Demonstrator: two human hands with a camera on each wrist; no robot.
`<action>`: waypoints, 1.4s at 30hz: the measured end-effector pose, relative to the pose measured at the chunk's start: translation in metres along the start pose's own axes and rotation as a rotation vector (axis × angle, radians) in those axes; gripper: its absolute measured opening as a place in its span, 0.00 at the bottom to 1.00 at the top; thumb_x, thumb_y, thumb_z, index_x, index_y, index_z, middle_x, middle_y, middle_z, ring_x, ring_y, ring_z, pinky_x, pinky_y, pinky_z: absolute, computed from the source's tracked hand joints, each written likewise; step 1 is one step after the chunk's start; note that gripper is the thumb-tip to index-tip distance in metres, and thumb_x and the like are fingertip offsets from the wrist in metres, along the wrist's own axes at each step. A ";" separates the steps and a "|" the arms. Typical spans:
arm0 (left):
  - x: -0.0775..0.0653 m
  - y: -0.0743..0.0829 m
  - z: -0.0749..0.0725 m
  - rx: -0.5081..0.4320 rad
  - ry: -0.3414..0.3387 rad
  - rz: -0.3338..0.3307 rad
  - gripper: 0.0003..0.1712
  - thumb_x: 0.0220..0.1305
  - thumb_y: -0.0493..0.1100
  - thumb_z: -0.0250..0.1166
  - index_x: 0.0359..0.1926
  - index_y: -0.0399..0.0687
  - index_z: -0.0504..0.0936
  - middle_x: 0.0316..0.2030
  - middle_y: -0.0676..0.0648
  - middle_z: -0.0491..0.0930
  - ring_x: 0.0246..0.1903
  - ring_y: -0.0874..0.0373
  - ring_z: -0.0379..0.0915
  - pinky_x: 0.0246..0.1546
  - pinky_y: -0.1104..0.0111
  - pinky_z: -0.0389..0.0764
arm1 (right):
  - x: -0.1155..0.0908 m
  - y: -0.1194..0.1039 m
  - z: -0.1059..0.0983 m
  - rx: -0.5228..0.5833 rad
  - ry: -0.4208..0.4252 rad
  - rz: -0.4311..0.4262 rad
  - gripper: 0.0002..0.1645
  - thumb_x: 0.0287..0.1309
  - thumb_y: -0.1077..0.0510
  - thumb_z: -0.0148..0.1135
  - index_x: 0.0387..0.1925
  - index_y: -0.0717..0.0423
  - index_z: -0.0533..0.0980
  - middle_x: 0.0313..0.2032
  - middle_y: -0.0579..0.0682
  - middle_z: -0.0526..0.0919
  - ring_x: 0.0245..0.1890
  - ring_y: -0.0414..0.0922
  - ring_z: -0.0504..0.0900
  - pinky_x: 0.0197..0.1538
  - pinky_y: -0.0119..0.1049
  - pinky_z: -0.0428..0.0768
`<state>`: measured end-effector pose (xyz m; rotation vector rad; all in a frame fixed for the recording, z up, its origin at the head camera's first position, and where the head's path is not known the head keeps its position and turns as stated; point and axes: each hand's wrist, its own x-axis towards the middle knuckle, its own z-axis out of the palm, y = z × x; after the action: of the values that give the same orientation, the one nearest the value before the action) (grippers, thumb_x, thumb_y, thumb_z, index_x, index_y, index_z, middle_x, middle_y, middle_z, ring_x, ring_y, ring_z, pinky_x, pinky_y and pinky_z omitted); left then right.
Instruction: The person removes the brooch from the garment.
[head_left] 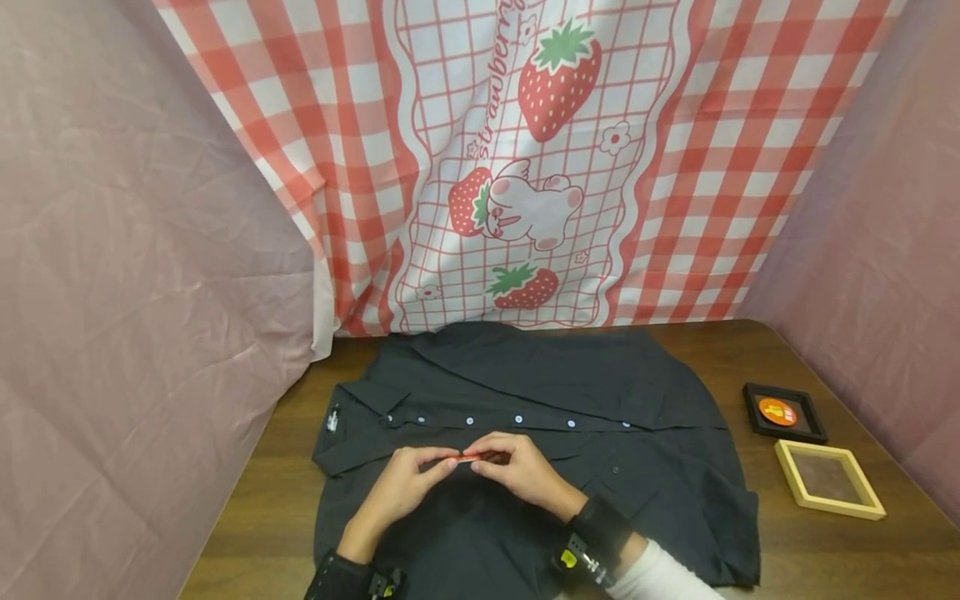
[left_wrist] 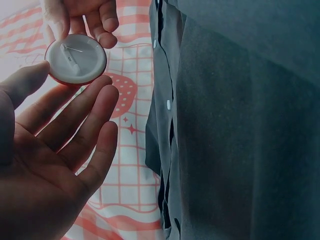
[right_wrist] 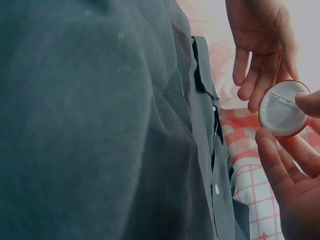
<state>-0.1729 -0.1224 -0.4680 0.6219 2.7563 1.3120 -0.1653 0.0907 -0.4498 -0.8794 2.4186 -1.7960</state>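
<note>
Both hands hold a round pin-back button badge above the dark shirt. The left hand pinches one edge between thumb and fingers; the right hand pinches the opposite side. In the left wrist view, the white back of the badge shows, with a red rim, and its needle appears swung out at an angle from the bar. The right thumb covers part of the pin on the badge in the right wrist view. The shirt lies spread with its collar to the left and a row of pale buttons.
At the table's right, a black frame holds an orange round badge. Nearer me lies a light wooden frame. A red checked strawberry cloth hangs behind the brown table, and pinkish curtains flank it.
</note>
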 end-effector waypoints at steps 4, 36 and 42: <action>0.001 -0.001 0.000 0.002 0.008 0.007 0.18 0.67 0.53 0.61 0.45 0.46 0.87 0.45 0.47 0.87 0.48 0.53 0.83 0.49 0.61 0.82 | 0.000 0.000 0.001 -0.001 0.003 0.003 0.10 0.56 0.70 0.64 0.41 0.70 0.82 0.38 0.64 0.85 0.36 0.37 0.82 0.40 0.30 0.83; 0.001 0.001 0.001 -0.011 -0.002 0.017 0.18 0.66 0.53 0.62 0.41 0.45 0.89 0.41 0.47 0.88 0.43 0.54 0.85 0.41 0.73 0.81 | 0.001 0.038 0.012 -0.068 0.042 -0.023 0.08 0.54 0.65 0.69 0.37 0.61 0.82 0.33 0.55 0.85 0.32 0.28 0.78 0.36 0.27 0.82; 0.001 0.000 0.002 -0.022 0.013 0.032 0.16 0.66 0.52 0.63 0.41 0.46 0.89 0.39 0.48 0.88 0.42 0.55 0.85 0.40 0.73 0.81 | 0.001 0.042 0.014 -0.133 0.062 -0.089 0.07 0.53 0.65 0.69 0.36 0.59 0.83 0.31 0.53 0.86 0.30 0.29 0.78 0.33 0.27 0.82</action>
<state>-0.1731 -0.1207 -0.4691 0.6608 2.7501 1.3555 -0.1799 0.0860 -0.4911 -0.9709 2.6032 -1.7316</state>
